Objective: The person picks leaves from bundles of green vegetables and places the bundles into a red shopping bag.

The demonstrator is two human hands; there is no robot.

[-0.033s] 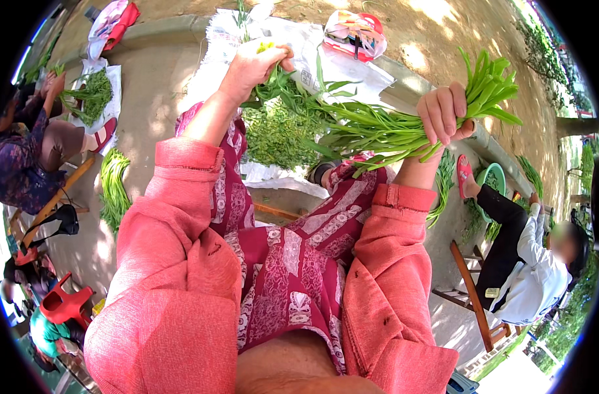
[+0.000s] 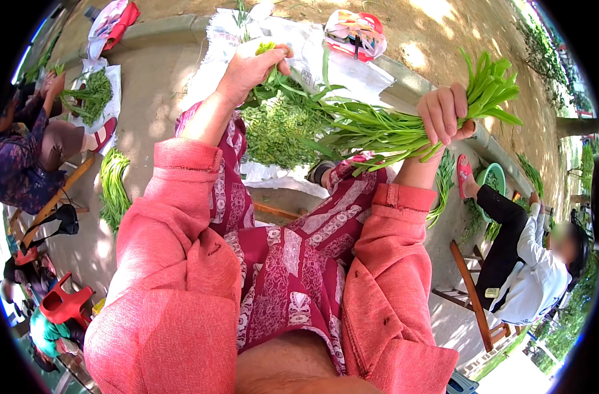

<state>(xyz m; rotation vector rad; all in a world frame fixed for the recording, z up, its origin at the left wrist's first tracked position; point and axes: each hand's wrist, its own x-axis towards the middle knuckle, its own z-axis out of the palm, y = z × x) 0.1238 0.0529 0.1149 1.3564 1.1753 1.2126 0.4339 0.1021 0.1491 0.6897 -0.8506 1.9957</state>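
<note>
My right hand [image 2: 442, 113] is closed around a thick bunch of leafy green stems [image 2: 378, 131]. Their cut ends fan out at the upper right, while the leaves trail left toward the middle. My left hand [image 2: 250, 72] is a closed fist on some leafy greens [image 2: 273, 82]. A yellow-green bit shows above its fingers, and leaves hang below it. Under and between both hands, a pile of green leaves and trimmings [image 2: 279, 128] lies on a white woven sack [image 2: 358, 82]. The pile sits between my knees.
A red and clear plastic bag [image 2: 356, 36] stands beyond the sack, near a kerb. Green bundles [image 2: 114, 187] lie left and right on the ground. Seated people [image 2: 30, 151] handle greens at both sides. A green basin [image 2: 491, 190] and wooden bench [image 2: 470, 295] are at the right.
The leaves below my left fist have shifted slightly. Both hands stay closed in nearly the same places.
</note>
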